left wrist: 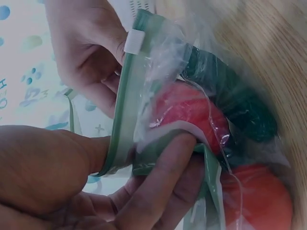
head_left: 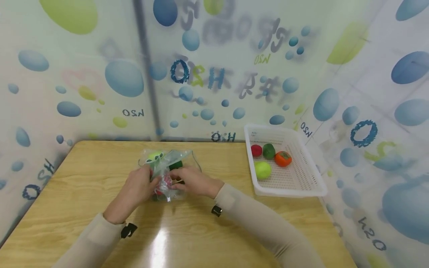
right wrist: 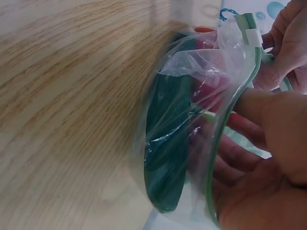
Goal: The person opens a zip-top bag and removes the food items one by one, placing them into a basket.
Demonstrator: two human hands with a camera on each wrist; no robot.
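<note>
A clear zip bag (head_left: pixel 172 156) with a green rim and white slider lies on the wooden table. Inside are a dark green cucumber-like vegetable (right wrist: pixel 168 139), a pinkish-red round item (left wrist: pixel 184 108) and an orange-red round item (left wrist: pixel 259 199). A lime-green round thing (head_left: pixel 155 155) shows at the bag's far left. My left hand (head_left: pixel 139 186) pinches the bag's green rim between thumb and fingers. Through the bag's mouth reaches my right hand (head_left: pixel 191 180), its fingers partly behind the plastic near the red item. Whether they grasp anything is unclear.
To the right stands a white perforated basket (head_left: pixel 305 178). It holds a red item (head_left: pixel 256 150), a dark green one (head_left: pixel 269 151), an orange-red persimmon-like fruit (head_left: pixel 283 159) and a lime-green fruit (head_left: pixel 263 170). Patterned curtains (head_left: pixel 214 104) stand behind the table (head_left: pixel 100 160).
</note>
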